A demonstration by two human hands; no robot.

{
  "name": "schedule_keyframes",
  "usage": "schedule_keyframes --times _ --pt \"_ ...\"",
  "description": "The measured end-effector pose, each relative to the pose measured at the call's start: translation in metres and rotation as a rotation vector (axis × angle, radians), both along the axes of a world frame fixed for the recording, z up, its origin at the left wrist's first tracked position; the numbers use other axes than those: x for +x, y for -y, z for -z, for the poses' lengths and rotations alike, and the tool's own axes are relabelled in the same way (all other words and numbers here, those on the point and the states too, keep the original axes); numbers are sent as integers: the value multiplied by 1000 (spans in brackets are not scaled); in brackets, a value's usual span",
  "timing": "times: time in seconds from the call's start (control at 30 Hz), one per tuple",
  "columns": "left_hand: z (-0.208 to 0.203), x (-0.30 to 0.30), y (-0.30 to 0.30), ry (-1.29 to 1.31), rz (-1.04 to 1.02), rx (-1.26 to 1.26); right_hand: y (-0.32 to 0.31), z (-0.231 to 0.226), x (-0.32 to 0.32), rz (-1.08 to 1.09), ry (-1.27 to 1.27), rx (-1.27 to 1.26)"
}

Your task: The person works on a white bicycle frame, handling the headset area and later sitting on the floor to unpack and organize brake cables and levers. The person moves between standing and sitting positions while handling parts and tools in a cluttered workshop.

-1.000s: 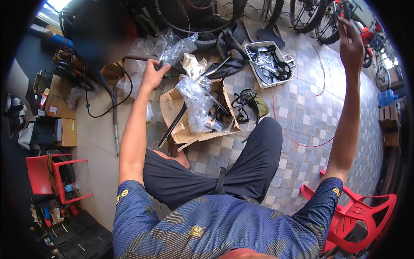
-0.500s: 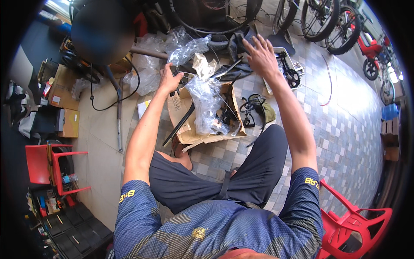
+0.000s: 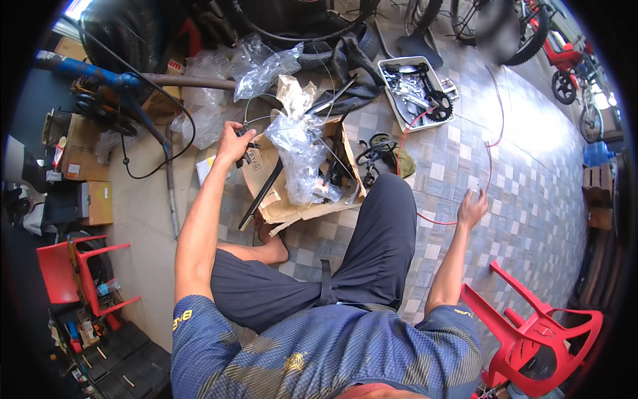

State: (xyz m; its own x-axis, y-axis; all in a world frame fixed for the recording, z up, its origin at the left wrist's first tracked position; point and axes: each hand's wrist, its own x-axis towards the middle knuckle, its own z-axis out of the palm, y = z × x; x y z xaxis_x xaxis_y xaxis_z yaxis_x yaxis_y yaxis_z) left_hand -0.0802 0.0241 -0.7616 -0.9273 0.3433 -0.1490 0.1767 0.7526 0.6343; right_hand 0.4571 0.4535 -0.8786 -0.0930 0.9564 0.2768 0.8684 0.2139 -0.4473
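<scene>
Red cable (image 3: 488, 143) runs in a thin loop across the tiled floor (image 3: 531, 173) at the right of the frame, from the parts tray (image 3: 399, 100) round to the right hand (image 3: 472, 207), which reaches out low at centre right with fingers curled at the cable's end; whether it truly pinches the line is too small to tell. The left hand (image 3: 234, 141), at upper centre-left, is closed around a small dark lever (image 3: 248, 149) with a thin grey wire (image 3: 256, 110) arching up from it, just beside the open cardboard box (image 3: 292, 199). That box lies at frame centre in front of the seated person's knees, holding crumpled clear plastic (image 3: 302, 156) and a long black bar (image 3: 262, 193). Above it lie more plastic bags, a tyre (image 3: 292, 33) and a brown tube. A red chair (image 3: 531, 332) stands at lower right. By the look of it, the step in hand is gathering the cable while the lever is kept steady, so the two can be brought together. The next move would call for a firm pinch on the cable end and drawing it leftward over the leg without snagging the dark cable coil (image 3: 372, 156) beside the box.
</scene>
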Motion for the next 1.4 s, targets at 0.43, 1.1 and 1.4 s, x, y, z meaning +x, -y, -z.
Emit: schedule_keyframes --times 0.43,1.1,1.4 --pt "94 36 -9 238 -235 156 122 156 -14 6 -130 -869" --pt "128 179 -47 297 119 -429 56 -1 -191 -740 -295 -641" --pt "-25 110 -20 166 313 -318 145 -152 -366 -1192 258 -1"
